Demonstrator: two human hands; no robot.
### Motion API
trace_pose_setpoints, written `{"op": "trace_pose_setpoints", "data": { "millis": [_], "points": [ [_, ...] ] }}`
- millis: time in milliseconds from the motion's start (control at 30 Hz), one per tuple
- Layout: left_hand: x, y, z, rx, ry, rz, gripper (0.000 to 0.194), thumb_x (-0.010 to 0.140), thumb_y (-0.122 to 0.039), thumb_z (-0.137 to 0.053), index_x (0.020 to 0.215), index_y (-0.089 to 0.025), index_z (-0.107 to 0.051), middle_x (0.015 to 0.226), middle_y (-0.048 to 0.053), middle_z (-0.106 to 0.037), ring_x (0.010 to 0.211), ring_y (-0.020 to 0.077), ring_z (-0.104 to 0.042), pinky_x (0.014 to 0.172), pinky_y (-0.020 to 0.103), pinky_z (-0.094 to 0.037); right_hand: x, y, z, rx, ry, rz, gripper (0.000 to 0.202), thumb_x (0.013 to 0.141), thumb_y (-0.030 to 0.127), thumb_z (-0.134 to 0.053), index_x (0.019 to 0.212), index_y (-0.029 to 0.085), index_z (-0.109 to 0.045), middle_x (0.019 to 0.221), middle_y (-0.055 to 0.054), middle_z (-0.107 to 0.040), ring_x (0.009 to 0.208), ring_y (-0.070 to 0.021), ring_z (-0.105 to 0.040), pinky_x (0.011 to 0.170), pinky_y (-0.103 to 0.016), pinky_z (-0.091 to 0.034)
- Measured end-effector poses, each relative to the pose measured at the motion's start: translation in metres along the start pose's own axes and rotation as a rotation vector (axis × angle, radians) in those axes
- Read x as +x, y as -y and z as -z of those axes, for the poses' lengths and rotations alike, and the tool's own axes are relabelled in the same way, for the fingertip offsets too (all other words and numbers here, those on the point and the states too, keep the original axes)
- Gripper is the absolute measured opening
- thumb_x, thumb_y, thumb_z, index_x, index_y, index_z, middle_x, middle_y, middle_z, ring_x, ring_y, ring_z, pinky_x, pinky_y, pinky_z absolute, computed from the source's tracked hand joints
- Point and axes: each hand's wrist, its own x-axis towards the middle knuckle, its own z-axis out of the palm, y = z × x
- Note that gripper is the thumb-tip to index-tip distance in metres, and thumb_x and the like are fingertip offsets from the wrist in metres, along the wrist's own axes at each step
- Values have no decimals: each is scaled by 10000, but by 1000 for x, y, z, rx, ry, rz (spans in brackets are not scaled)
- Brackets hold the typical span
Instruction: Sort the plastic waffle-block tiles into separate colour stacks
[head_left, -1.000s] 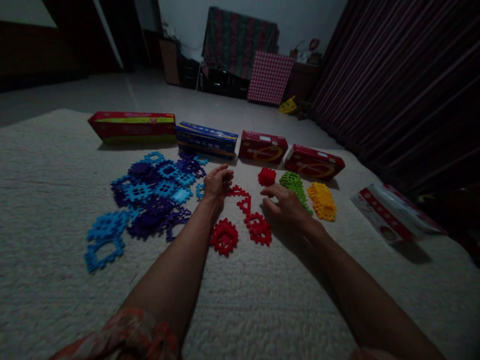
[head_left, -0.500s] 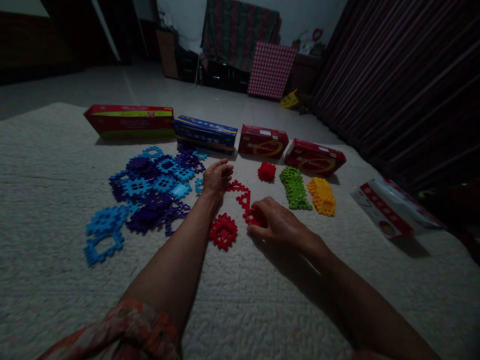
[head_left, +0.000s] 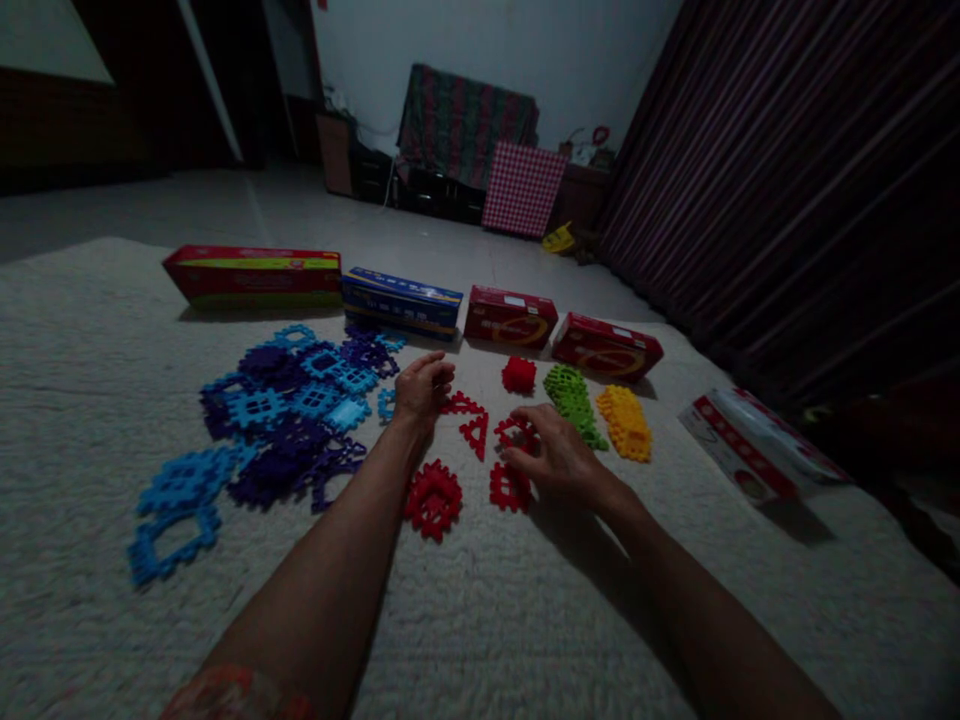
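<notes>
My right hand [head_left: 559, 452] has its thumb and fingers bent around a red plastic interlocking building piece [head_left: 514, 433], partly hidden by the fingers. Just below it a red square windowed piece [head_left: 508, 488] lies on the mat. My left hand [head_left: 421, 385] hovers empty, fingers loosely apart, beside two red triangular pieces [head_left: 474, 432]. A round-looking stack of red pieces [head_left: 433, 500] lies near my left forearm. Farther back sits a small red stack [head_left: 519, 375]. Green pieces [head_left: 571, 400] and yellow pieces [head_left: 626, 422] form rows to the right.
Left of my arm spreads a heap of blue and purple pieces [head_left: 281, 460]. Along the back stand a long red box [head_left: 255, 278], a blue box [head_left: 401, 303] and two red boxes [head_left: 510, 317]. A clear package [head_left: 757, 440] lies at right on the pale quilted mat [head_left: 465, 620].
The view has tilted up slightly. The red square piece now shows on the mat below my right hand, which has shifted slightly away from it. My left hand stays beside the triangles.
</notes>
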Motion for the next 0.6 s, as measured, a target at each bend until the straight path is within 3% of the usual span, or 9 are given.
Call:
{"op": "trace_pose_setpoints", "data": {
  "millis": [300, 600],
  "points": [
    [0, -1, -1, 2, -12, 1, 363, 541, -167, -688, 903, -148, -662, 671, 3, -681, 557, 92, -587, 509, 188, -407, 2, -8, -4, -57, -68, 68, 356, 835, 181, -604, 1190, 194, -597, 1212, -113, -579, 1094, -235, -586, 943, -381, -497],
    [-2, -2, -1, -1, -12, 7, 346, 552, -166, -671, 898, -149, -661, 665, 2, -679, 559, 97, -589, 524, 198, -411, 2, -4, -5, -88, -28, 10, 226, 834, 218, -627, 1056, 179, -644, 1053, -102, -635, 976, -232, -608, 887, -374, -496]
  ]
}}
